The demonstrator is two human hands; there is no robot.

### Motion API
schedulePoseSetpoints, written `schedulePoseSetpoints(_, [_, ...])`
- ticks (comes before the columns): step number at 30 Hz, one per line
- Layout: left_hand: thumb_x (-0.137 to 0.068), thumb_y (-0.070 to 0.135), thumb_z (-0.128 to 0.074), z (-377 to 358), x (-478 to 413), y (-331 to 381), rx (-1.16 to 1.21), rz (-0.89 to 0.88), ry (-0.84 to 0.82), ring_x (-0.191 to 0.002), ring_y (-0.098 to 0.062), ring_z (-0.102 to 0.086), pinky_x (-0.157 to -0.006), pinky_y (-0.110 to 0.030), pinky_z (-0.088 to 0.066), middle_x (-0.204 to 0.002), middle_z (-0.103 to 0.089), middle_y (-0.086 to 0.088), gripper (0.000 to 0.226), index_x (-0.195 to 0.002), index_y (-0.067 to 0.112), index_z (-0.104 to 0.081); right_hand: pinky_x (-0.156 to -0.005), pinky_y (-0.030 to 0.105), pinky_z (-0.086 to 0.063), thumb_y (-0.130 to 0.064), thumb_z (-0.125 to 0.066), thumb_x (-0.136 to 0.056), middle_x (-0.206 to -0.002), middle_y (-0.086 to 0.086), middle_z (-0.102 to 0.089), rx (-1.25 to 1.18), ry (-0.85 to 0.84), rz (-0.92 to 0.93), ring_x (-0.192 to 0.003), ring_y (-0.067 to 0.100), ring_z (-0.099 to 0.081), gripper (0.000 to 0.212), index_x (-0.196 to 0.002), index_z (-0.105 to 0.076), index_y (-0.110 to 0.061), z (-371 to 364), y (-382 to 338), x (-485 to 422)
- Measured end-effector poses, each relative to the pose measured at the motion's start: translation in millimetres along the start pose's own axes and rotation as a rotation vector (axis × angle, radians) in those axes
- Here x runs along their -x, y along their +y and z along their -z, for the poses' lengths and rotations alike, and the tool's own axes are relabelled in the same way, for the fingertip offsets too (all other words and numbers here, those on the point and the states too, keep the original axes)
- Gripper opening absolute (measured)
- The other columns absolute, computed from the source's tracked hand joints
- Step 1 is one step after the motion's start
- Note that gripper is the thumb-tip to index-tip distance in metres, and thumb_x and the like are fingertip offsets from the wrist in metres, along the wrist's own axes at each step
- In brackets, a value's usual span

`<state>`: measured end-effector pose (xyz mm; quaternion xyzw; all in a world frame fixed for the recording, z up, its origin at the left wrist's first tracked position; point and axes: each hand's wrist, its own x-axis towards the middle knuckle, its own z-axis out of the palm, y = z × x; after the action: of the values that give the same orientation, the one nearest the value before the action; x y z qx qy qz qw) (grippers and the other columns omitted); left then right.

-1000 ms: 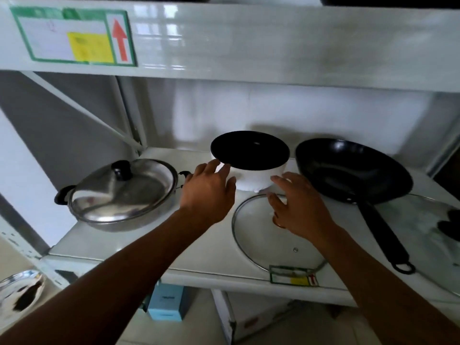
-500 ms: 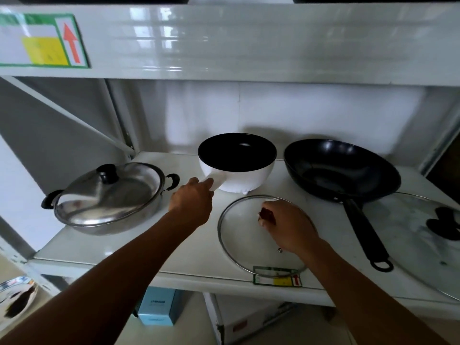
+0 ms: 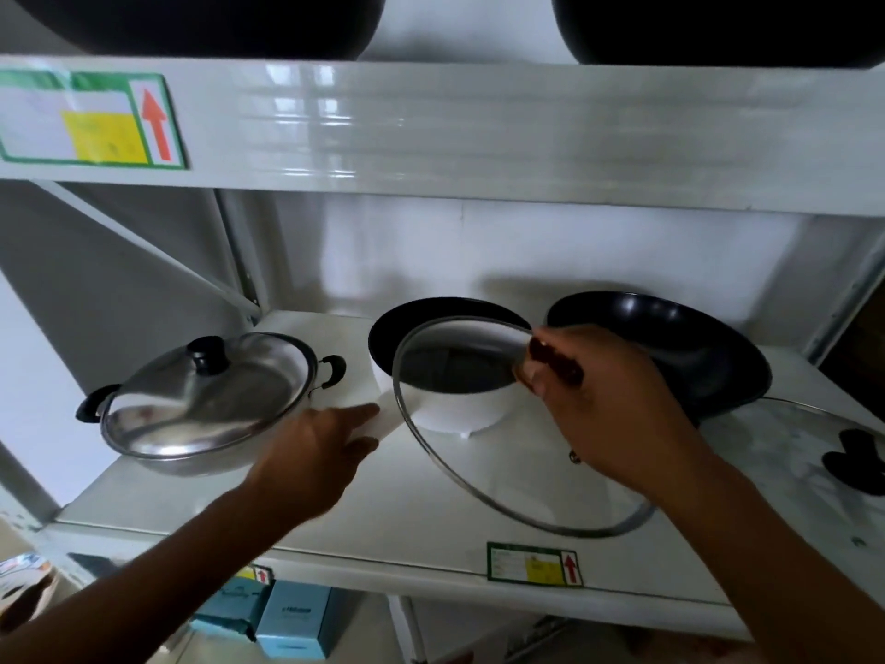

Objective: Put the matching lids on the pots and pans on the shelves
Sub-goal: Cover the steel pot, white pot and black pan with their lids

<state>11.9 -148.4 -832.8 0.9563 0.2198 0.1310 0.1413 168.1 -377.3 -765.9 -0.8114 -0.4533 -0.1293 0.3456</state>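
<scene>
A white pot (image 3: 459, 409) with a black inside stands mid-shelf. My right hand (image 3: 608, 404) grips the dark red knob of a glass lid (image 3: 479, 452) and holds it tilted, its far rim raised over the pot's mouth, its near rim low above the shelf. My left hand (image 3: 316, 452) holds the pot's white handle at the pot's left. A steel pan (image 3: 201, 414) with its steel lid on sits at the left. A black wok (image 3: 670, 347) stands at the right, partly behind my right hand.
A large glass lid (image 3: 814, 467) with a black knob lies at the far right of the white shelf (image 3: 335, 515). The shelf above carries two dark pans (image 3: 215, 21). Blue boxes (image 3: 292, 620) sit below. Diagonal brace at back left.
My right hand has lifted the glass lid off the shelf and tilted it up toward the white pot. My left hand stays at the pot's handle. The view has tilted upward.
</scene>
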Motion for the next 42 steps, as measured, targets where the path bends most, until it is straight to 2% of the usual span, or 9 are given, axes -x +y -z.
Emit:
schedulePoseSetpoints(3, [-0.089,0.043,-0.057,5,35,10,0.03,0.01,-0.02,-0.062,-0.006,-0.06,-0.073,-0.023,-0.055,-0.098,-0.072,0.001,0.048,-0.135,0.034,-0.048,-0.072,0.036,-0.049,-0.029,-0.056,-0.092,-0.083,0.005,-0.059,0.041,0.015,0.007,-0.078,0.02,-0.058,0.016,-0.086,-0.06,-0.015,-15,1,-32])
schedulePoseSetpoints(8, [-0.088,0.056,-0.047,4,56,30,-0.013,-0.009,0.027,-0.088,-0.009,-0.063,-0.081,-0.031,-0.052,-0.106,-0.064,0.015,0.049,-0.135,0.044,-0.041,-0.076,0.043,-0.051,-0.031,-0.05,-0.091,-0.093,0.013,-0.057,0.168,-0.088,0.027,-0.089,0.036,-0.06,0.014,-0.087,-0.053,-0.018,-67,8,-80])
schedulePoseSetpoints(13, [-0.091,0.054,-0.044,4,52,30,0.014,-0.022,0.065,-0.091,-0.009,-0.062,-0.081,-0.029,-0.052,-0.111,-0.062,0.016,0.048,-0.137,0.04,-0.041,-0.076,0.043,-0.049,-0.022,-0.049,-0.089,-0.095,0.021,-0.059,0.226,-0.151,0.026,-0.09,0.041,-0.059,0.012,-0.087,-0.056,-0.013,-104,12,-102])
schedulePoseSetpoints(21, [-0.091,0.054,-0.045,4,52,30,-0.015,0.007,0.038,-0.082,-0.009,-0.063,-0.076,-0.03,-0.054,-0.099,-0.066,0.014,0.035,-0.119,0.037,-0.057,-0.079,0.043,-0.045,-0.023,-0.046,-0.092,-0.101,0.023,-0.059,0.306,-0.172,0.014,-0.092,0.043,-0.057,0.017,-0.097,-0.057,-0.011,-120,21,-108])
schedulePoseSetpoints(31, [-0.092,0.052,-0.042,3,47,31,-0.093,-0.002,0.014,-0.085,-0.01,-0.063,-0.076,-0.029,-0.053,-0.102,-0.064,0.013,0.034,-0.119,0.036,-0.055,-0.072,0.036,-0.043,-0.023,-0.054,-0.088,-0.101,0.019,-0.061,0.28,-0.181,-0.037,-0.092,0.04,-0.059,0.015,-0.097,-0.058,-0.013,-118,17,-111])
schedulePoseSetpoints(34, [-0.093,0.051,-0.042,5,45,35,-0.15,-0.023,0.007,-0.09,-0.009,-0.063,-0.078,-0.026,-0.052,-0.108,-0.064,0.012,0.036,-0.124,0.036,-0.052,-0.076,0.037,-0.045,-0.023,-0.053,-0.09,-0.106,0.018,-0.061,0.258,-0.172,-0.072,-0.096,0.039,-0.059,0.019,-0.106,-0.058,-0.013,-118,15,-108])
schedulePoseSetpoints(36, [-0.091,0.048,-0.048,8,43,42,-0.276,-0.048,-0.008,-0.098,-0.014,-0.064,-0.082,-0.031,-0.053,-0.112,-0.066,0.009,0.035,-0.12,0.032,-0.058,-0.079,0.038,-0.045,-0.026,-0.051,-0.093,-0.113,0.018,-0.059,0.247,-0.185,-0.082,-0.103,0.039,-0.059,0.024,-0.114,-0.055,-0.014,-114,14,-101])
schedulePoseSetpoints(39, [-0.08,0.045,-0.064,6,34,66,-0.407,-0.096,0.092,-0.106,-0.026,-0.066,-0.084,-0.046,-0.053,-0.112,-0.072,-0.004,0.034,-0.106,0.024,-0.07,-0.099,0.047,-0.044,-0.038,-0.046,-0.096,-0.144,0.014,-0.043,0.211,-0.193,-0.109,-0.127,0.039,-0.045,0.048,-0.141,-0.039,-0.021,-98,17,-80])
schedulePoseSetpoints(42, [-0.09,0.05,-0.044,4,26,108,-0.249,-0.122,0.149,-0.113,-0.02,-0.061,-0.09,-0.041,-0.051,-0.123,-0.065,0.002,0.042,-0.125,0.029,-0.055,-0.109,0.048,-0.038,-0.041,-0.048,-0.094,-0.152,0.009,-0.036,0.228,-0.137,-0.062,-0.135,0.036,-0.037,0.059,-0.147,-0.032,-0.019,-62,28,-49])
